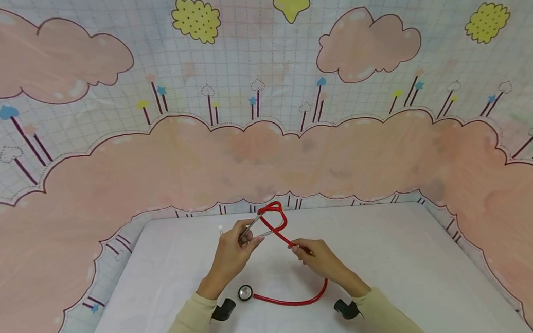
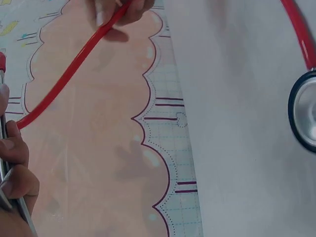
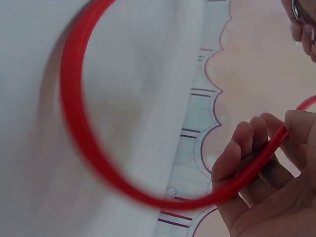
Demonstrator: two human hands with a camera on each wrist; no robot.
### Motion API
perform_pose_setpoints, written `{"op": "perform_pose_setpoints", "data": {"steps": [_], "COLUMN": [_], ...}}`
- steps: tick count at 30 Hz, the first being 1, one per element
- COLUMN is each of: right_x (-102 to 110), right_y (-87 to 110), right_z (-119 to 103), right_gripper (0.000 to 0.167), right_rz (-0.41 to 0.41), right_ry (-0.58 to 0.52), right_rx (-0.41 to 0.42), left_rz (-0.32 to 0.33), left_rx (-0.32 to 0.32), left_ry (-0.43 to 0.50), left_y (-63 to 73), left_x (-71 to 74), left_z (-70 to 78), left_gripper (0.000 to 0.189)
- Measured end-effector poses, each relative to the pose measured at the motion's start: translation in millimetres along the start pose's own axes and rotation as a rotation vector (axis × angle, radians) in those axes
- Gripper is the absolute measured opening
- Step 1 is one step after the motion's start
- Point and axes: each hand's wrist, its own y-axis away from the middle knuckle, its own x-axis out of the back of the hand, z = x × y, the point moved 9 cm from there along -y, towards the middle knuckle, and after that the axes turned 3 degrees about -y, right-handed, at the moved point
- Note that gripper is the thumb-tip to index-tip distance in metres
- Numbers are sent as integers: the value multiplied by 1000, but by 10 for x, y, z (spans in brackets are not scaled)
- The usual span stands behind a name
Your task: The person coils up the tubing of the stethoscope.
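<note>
A stethoscope with red tubing [image 1: 289, 303] is held in both hands over the white table. My left hand [image 1: 235, 246] grips its metal ear tubes, with the red loop of the yoke beyond the fingers. In the left wrist view, the curled fingers [image 2: 17, 148] wrap those metal tubes at the left edge. My right hand [image 1: 317, 258] pinches the red tubing between thumb and fingers, and the tube runs across the palm in the right wrist view. From there the tubing curves down to the round chest piece [image 1: 245, 292], low over the table before me.
The white table [image 1: 172, 276] spreads beneath both hands. Behind it hangs a cloth [image 1: 294, 159] printed with clouds and stars. Black wrist-worn pieces [image 1: 224, 310] stick out beside the sleeves.
</note>
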Motion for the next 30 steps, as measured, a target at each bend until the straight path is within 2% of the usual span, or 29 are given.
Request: {"op": "perform_pose_setpoints", "data": {"steps": [4, 11, 21, 30], "right_x": [-5, -11, 59, 139], "right_y": [88, 183, 299, 316], "right_z": [43, 10, -206, -396], "right_gripper": [28, 30, 29, 24], "right_rz": [-14, -27, -16, 10], "right_ry": [0, 9, 75, 132], "right_rx": [-9, 21, 96, 144], "left_rz": [30, 7, -5, -14], "left_rx": [14, 78, 121, 124], "left_ry": [-24, -73, -181, -242], "left_y": [-13, 17, 30, 34], "left_x": [56, 38, 30, -5], "left_z": [-35, -105, -156, -187], "left_gripper": [41, 40, 43, 43]}}
